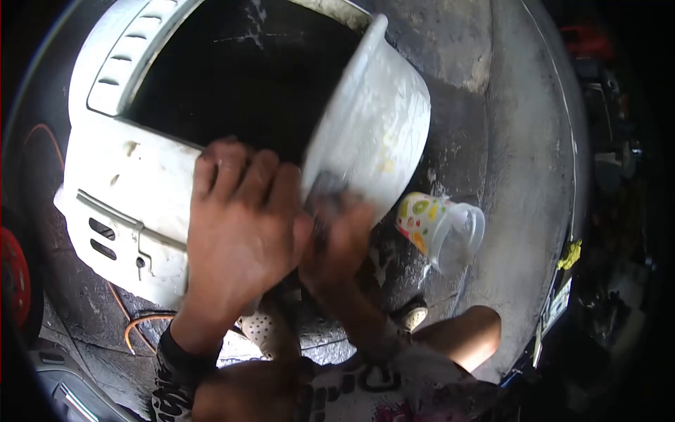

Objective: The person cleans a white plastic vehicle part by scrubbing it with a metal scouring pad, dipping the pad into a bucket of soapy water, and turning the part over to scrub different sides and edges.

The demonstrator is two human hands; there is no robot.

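A large white plastic shell with a wide dark opening, a row of vents and two slots fills the left and middle of the view. Over the near edge of that opening my left hand curls its fingers, gripping the shell. My right hand is blurred by motion, its fingers closed at the shell's curved right wall. A small dark grey piece shows at those fingers; its kind is too smeared to tell. Whitish wet streaks mark the wall.
A fruit-patterned plastic cup lies tipped on the wet dark floor at the right. An orange hose runs at lower left, near a red round part. My shoe is below the shell.
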